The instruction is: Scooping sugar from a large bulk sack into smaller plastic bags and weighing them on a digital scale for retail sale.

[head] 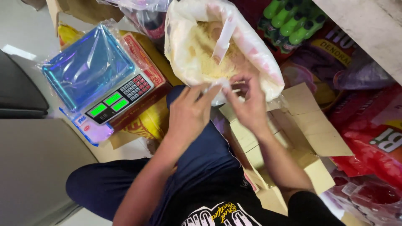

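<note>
My left hand (pixel 190 111) and my right hand (pixel 248 102) meet just below a big white sack (pixel 180 50) that is open and filled with pale yellow powder (pixel 209 54). Between the fingertips of both hands I pinch a small clear plastic bag (pixel 222 86); its shape is hard to make out. A white scoop handle (pixel 224 35) sticks up out of the powder. My thigh in dark blue trousers lies under my left forearm.
A digital scale (pixel 94 71) wrapped in clear plastic, with green displays, sits on a red box at the left. An open cardboard box (pixel 293 138) lies under my right arm. Green bottles (pixel 291 19) and red packets (pixel 368 142) crowd the right side.
</note>
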